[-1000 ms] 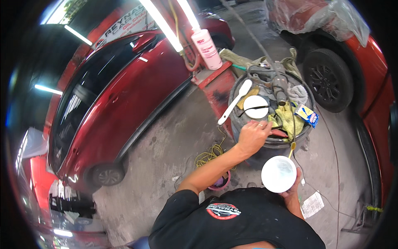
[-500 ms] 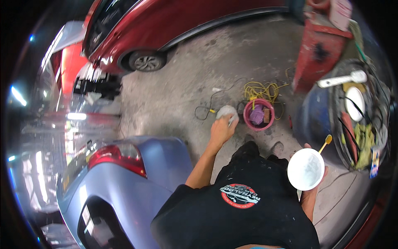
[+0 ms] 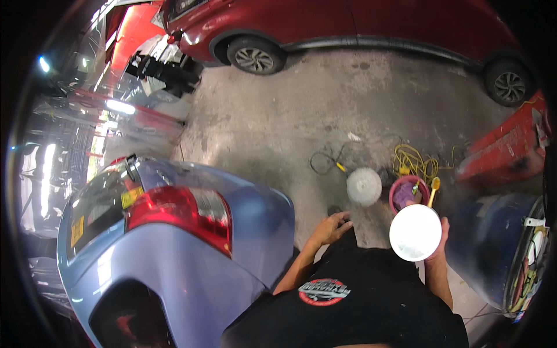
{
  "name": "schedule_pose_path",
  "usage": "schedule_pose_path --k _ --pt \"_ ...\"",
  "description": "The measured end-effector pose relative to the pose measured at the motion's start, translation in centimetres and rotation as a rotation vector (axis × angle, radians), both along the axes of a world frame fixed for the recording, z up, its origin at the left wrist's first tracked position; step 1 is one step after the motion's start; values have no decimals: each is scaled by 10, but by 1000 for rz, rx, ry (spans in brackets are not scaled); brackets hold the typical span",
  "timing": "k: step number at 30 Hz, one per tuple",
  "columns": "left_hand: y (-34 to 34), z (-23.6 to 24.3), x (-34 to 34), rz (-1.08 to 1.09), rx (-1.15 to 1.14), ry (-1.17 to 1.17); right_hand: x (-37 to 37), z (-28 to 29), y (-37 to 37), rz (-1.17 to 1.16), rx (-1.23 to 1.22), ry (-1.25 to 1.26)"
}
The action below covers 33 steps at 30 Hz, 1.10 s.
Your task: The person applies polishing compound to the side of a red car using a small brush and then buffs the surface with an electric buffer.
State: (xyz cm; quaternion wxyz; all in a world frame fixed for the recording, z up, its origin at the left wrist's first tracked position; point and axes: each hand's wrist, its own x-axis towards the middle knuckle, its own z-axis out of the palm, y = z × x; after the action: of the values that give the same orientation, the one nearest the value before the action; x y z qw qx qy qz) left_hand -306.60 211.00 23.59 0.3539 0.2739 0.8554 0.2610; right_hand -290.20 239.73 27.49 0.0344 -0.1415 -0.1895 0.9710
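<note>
My right hand (image 3: pixel 444 239) holds a white bowl (image 3: pixel 415 233), its fingers partly hidden behind it. The bowl's inside looks bright white and washed out. A yellow brush (image 3: pixel 434 192) sticks up at the bowl's far rim; its lower end is hidden. My left hand (image 3: pixel 332 228) hangs with fingers stretched, seemingly holding nothing, near my dark-clothed leg. Beyond it on the floor lies a round whitish thing (image 3: pixel 364 187) with a rough-looking top. Right beside that stands a pink bucket (image 3: pixel 393 191) with a purple cloth (image 3: pixel 402 196) inside, partly covered by the bowl.
At my left is a light blue car's rear with a red tail light (image 3: pixel 180 217). A red car (image 3: pixel 394 26) stands across the far side. Yellow cord (image 3: pixel 415 159) lies beyond the bucket. On the right are a blue drum (image 3: pixel 481 232) and a red metal stand (image 3: pixel 505 148).
My left hand has drawn back from the round whitish thing toward my body. The bowl has shifted left in the picture with my right hand. The view has swung, showing more of both cars.
</note>
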Motion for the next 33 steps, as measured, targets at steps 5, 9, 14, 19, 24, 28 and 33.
schedule_pose_path --k 5,9,14,19,24,28,33 --pt "-34 17 -98 512 506 -485 -127 -12 -87 136 -180 27" --pt "-42 41 -153 704 795 -982 -199 -3 -131 379 -263 73" --pt "-50 48 -184 697 909 -1255 -267 -1 -157 515 -382 -8" --pt "-47 12 -234 872 981 -1246 -340 -17 -152 596 -363 97" --pt "8 49 -313 702 967 -1452 -427 -10 -116 297 259 -396" --pt "62 26 -403 571 1113 -1656 -495 -13 -37 190 1127 -365" --pt "188 9 -492 504 1054 -1807 -545 -8 86 -84 1777 -587"
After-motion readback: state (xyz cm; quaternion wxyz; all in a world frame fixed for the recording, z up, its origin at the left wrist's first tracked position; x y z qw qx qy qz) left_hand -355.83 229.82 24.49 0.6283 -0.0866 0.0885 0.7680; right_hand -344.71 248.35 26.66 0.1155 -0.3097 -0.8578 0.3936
